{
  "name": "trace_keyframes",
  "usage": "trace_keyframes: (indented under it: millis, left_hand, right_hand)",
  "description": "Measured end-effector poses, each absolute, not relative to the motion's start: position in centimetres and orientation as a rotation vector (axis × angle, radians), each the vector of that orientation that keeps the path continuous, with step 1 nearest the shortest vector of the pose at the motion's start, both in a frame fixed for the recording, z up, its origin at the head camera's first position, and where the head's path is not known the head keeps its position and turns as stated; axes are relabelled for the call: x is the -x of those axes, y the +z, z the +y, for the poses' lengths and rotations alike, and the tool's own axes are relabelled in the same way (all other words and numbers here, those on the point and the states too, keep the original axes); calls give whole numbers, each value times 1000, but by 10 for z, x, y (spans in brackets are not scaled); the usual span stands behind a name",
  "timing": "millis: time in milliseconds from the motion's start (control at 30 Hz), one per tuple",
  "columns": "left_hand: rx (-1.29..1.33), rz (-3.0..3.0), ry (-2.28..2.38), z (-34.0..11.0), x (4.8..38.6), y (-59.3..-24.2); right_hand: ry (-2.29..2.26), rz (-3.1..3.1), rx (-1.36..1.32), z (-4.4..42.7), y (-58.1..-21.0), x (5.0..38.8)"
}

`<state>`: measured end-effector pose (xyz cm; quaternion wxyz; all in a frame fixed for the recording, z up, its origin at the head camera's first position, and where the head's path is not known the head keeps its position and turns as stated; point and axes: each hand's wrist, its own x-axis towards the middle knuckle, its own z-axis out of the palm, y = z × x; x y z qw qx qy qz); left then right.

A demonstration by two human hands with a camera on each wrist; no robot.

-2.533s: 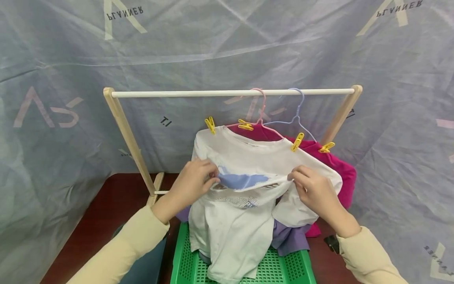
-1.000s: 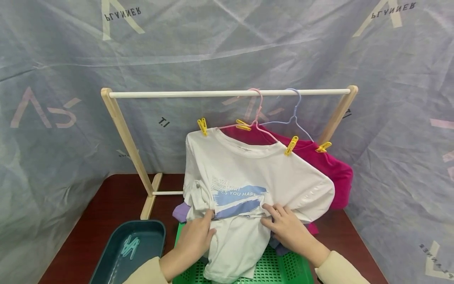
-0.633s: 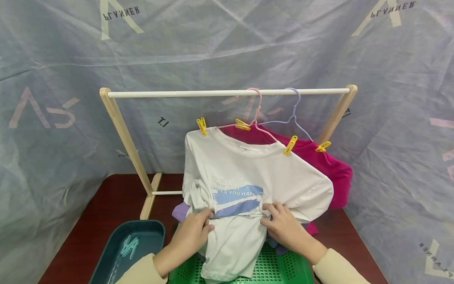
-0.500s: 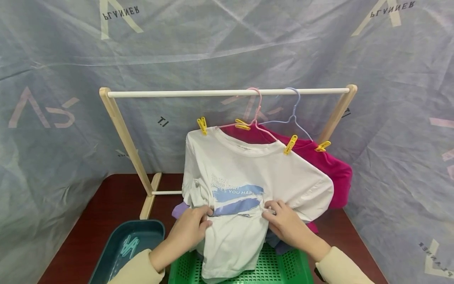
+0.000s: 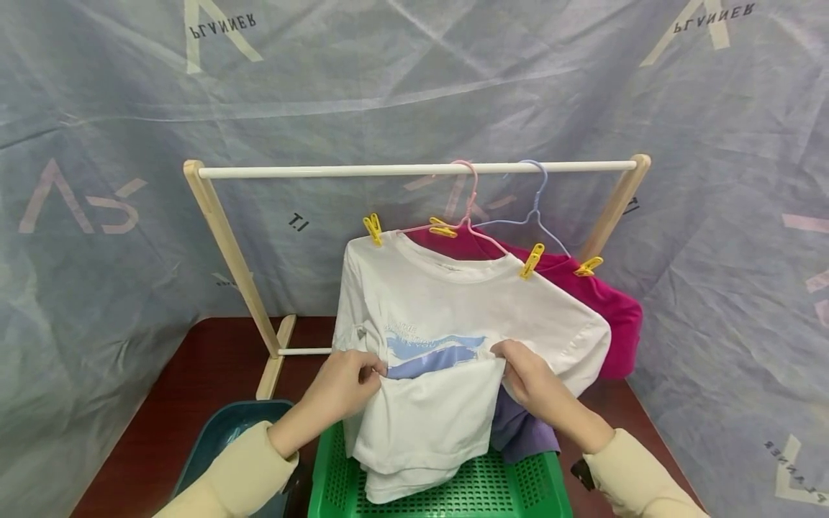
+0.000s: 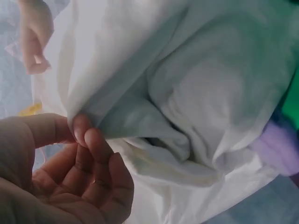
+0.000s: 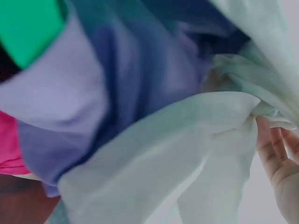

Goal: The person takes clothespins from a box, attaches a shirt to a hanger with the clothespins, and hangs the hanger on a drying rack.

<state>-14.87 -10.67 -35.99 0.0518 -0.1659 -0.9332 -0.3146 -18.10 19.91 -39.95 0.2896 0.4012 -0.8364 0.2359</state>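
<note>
A white T-shirt [image 5: 453, 302] with a blue print hangs from a pink hanger [image 5: 471, 198] on the rack. Yellow clothespins [image 5: 533, 260] sit at its shoulders. My left hand [image 5: 343, 385] pinches the shirt fabric at the left of the print; in the left wrist view thumb and fingertips [image 6: 88, 135] meet on a fold. Level with the print's right side, my right hand [image 5: 534, 378] pinches the other end of that raised fold. Its fingertips are partly covered by cloth in the right wrist view. Below the fold, the shirt's lower part drapes over a green basket [image 5: 557, 489].
A magenta garment [image 5: 618, 331] hangs behind on a blue hanger [image 5: 537, 201]. The white rail [image 5: 311, 172] extends left on wooden legs. Purple cloth [image 5: 527, 435] lies in the basket. A dark teal tray [image 5: 214, 439] stands at left, partly behind the left sleeve.
Both hands first moved down the shirt to below the print, then rose slightly and drew the fabric up into a fold. The hem has lifted, and the print is now partly creased.
</note>
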Motion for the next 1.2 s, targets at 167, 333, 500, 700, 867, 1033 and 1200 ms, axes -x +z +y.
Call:
trace_keyframes:
  millis: [167, 333, 500, 700, 867, 1033, 1200]
  left_hand:
    - [524, -2842, -987, -110, 155, -339]
    - [519, -2843, -951, -114, 164, -316]
    - [486, -2910, -977, -118, 172, -295]
    - [575, -3020, -979, -127, 174, -281]
    - [615, -3070, -925, -130, 171, -277]
    - [578, -3007, -899, -134, 171, -260]
    - [456, -2828, -959, -134, 172, -240]
  right_hand:
    - [763, -2240, -999, 199, -379, 184]
    - [861, -2189, -934, 197, -358, 187]
    - [998, -2157, -891, 194, -339, 186]
    - [1119, -2122, -915, 191, -323, 184]
    - [1129, -2130, -915, 188, -316, 184]
    - [1173, -2120, -910, 187, -309, 186]
    - [1186, -2125, -923, 186, -303, 189]
